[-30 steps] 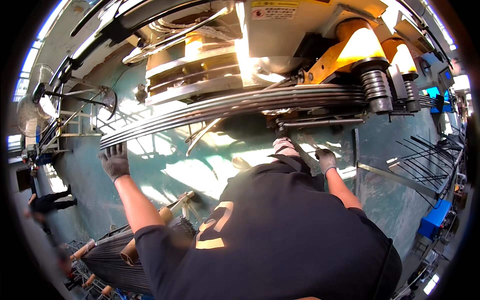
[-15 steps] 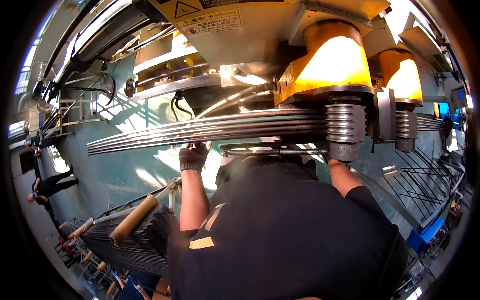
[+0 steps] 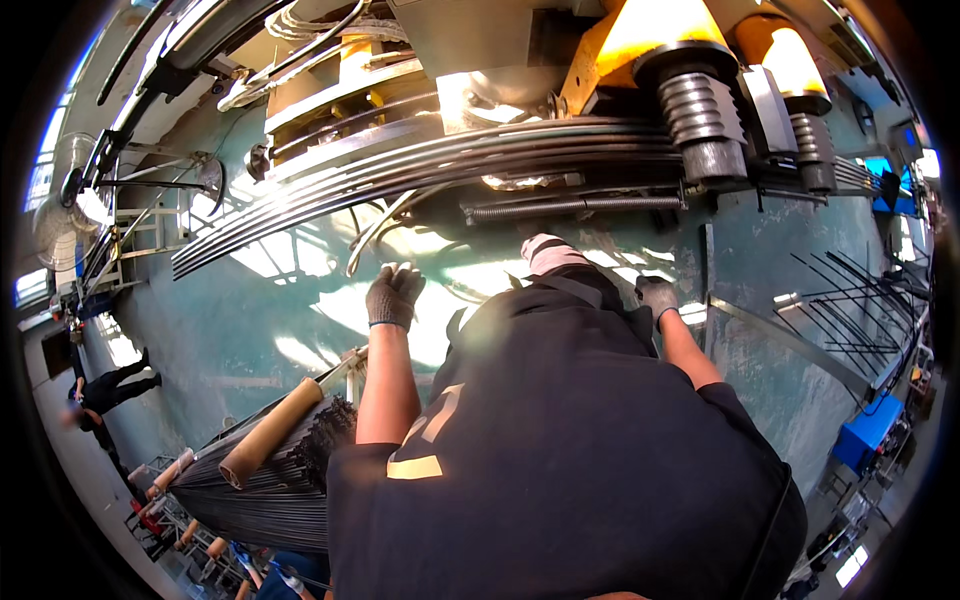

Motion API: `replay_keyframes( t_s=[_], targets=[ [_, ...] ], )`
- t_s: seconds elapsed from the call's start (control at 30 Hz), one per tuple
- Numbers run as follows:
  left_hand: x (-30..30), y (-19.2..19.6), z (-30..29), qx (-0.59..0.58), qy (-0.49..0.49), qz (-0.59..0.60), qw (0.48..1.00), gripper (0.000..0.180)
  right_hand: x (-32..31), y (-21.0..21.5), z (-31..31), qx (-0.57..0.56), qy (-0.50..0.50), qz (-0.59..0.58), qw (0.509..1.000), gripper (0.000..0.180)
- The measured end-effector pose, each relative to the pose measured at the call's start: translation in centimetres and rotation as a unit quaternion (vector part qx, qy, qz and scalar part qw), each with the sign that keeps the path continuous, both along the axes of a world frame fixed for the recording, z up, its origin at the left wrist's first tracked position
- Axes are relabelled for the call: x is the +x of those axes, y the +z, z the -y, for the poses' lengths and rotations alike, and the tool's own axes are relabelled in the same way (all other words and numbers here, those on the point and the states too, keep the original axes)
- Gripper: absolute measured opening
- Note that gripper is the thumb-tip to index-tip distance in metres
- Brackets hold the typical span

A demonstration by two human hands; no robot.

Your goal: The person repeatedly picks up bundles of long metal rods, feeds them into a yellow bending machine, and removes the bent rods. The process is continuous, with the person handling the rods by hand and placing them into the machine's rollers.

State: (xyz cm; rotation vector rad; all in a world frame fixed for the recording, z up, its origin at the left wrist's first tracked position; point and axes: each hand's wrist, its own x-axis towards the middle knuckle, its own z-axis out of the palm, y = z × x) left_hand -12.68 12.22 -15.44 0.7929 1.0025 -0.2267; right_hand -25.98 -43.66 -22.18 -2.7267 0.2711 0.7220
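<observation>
My left hand [image 3: 395, 295], in a grey knitted glove with pale fingertips, hangs over the floor with nothing in it, its fingers loosely bent and apart. In the same kind of glove, my right hand [image 3: 656, 296] is at my right side, fingers curled in, with nothing showing in them. Beyond both hands a bundle of long dark metal rods [image 3: 420, 160] runs across the machine, apart from my hands. Its right part passes behind a ribbed steel roller [image 3: 700, 115] under a yellow housing [image 3: 660, 35].
A long spring [image 3: 570, 208] lies along the machine's near edge. At lower left a rack holds a bundle of thin black rods [image 3: 250, 495] with a brown cardboard tube [image 3: 270, 430] on top. More black rods [image 3: 850, 305] stick out at right. Another person [image 3: 100, 390] is at far left.
My left hand has come away from the rods, and my right hand, partly hidden behind the roller before, is now drawn back in sight. The machine sits higher in view.
</observation>
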Motion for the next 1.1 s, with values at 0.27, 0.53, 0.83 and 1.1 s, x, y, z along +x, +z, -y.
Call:
replay_keyframes(
  t_s=[0.27,0.53,0.83,1.1],
  targets=[
    [-4.0,-0.8,4.2,-0.07,-0.169,0.04,0.982,0.025,-8.4,4.0,-2.1,0.045,-0.364,-0.089,0.926,0.046],
    [-1.1,1.3,4.8,-0.022,-0.075,0.029,0.997,0.048,-6.2,1.9,1.2,0.086,-0.264,-0.038,0.96,0.043],
    [-0.6,6.3,8.6,-0.062,0.007,0.106,0.992,0.028,7.1,20.4,-0.5,0.337,-0.367,0.367,0.785,0.031],
    [5.5,12.9,10.1,-0.16,-0.108,0.437,0.878,0.051,13.7,26.7,0.7,0.461,-0.35,0.5,0.644,0.042]
  ],
)
